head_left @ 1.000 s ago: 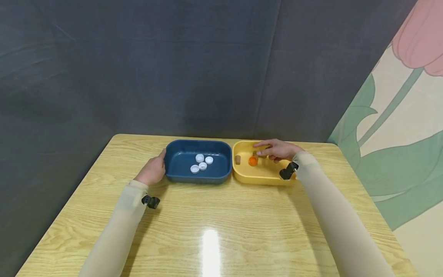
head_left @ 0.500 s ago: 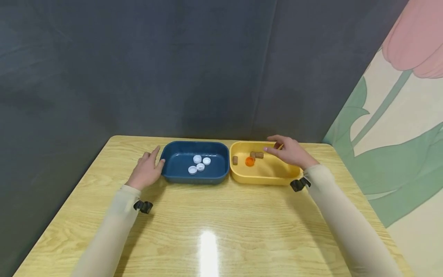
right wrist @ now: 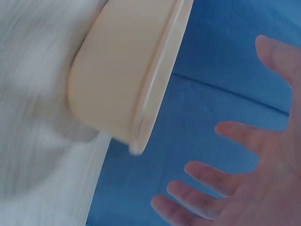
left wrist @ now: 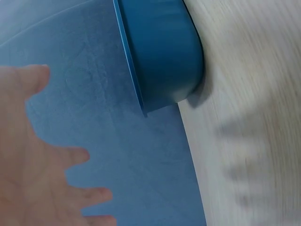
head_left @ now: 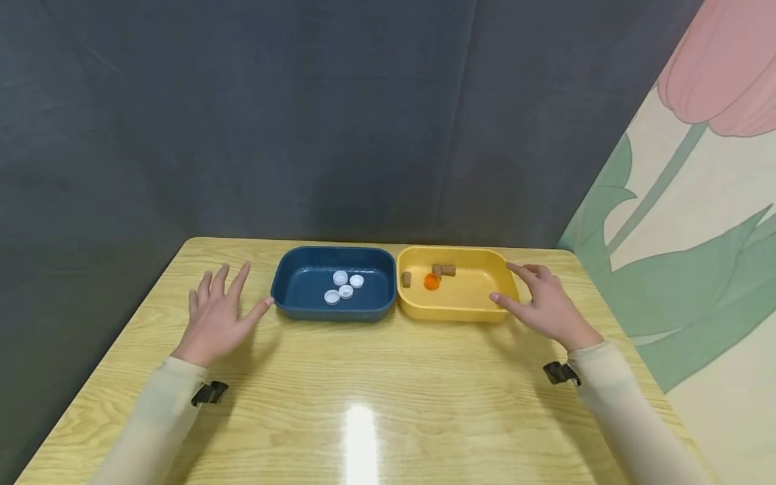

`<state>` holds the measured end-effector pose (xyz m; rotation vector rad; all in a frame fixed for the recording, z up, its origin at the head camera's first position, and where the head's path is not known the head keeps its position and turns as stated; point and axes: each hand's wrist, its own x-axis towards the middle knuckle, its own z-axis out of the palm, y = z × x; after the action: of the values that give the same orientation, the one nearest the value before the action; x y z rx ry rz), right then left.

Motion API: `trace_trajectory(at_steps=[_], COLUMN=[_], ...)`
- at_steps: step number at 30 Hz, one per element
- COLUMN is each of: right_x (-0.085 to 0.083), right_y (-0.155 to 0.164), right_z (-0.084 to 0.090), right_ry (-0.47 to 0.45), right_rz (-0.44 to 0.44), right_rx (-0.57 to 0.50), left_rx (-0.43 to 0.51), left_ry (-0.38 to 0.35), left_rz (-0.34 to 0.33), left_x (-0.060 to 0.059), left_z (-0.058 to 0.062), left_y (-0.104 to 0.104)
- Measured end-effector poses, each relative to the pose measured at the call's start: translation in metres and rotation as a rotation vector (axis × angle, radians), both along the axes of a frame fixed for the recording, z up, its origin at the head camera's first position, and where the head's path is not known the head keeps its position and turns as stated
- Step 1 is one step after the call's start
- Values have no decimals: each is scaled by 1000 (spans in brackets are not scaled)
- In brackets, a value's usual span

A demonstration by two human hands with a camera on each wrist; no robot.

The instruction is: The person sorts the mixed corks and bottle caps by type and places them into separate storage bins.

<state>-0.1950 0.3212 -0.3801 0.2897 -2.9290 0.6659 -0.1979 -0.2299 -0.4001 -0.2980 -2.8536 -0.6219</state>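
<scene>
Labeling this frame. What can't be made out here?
- Left wrist view: inside of the blue tray hidden by its own wall; table blurred.
- Right wrist view: inside of the yellow tray hidden by its wall; right hand cut by the edge.
- Head view: brown pieces too small to identify.

Wide bare wooden table (head_left: 388, 397) in front of the two trays, between both forearms, with free passage there. Blue tray (head_left: 330, 288) and yellow tray (head_left: 455, 293) side by side at the far middle, walls touching or nearly so, no gap to pass between. Left hand (head_left: 217, 318) spread flat just left of the blue tray, thumb close to its wall. Right hand (head_left: 545, 306) spread at the right end of the yellow tray. Dark backdrop (head_left: 303, 121) close behind the trays, little room there. Painted wall (head_left: 697, 236) along the table's right edge.
</scene>
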Motion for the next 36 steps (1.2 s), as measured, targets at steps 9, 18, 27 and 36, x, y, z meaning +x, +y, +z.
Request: trace_trajectory(at_steps=[9,18,27,36], right_x=[-36,-107,-133,-145], right_y=[-49,-86,-90,-100], right_z=[2,0,-7,-8], right_ry=[-10,-362,-626,-644], right_rz=[91,253,239,193], right_rx=[75,-74,-35,56], left_rx=[56,164,196,224], left_ry=[-53,-83,-208,-247], left_rz=[-47,-18,-28,-52], left_x=[1,-25,-41,-44], left_z=[-11,-19,-26,-25], left_y=[5,20,21,24])
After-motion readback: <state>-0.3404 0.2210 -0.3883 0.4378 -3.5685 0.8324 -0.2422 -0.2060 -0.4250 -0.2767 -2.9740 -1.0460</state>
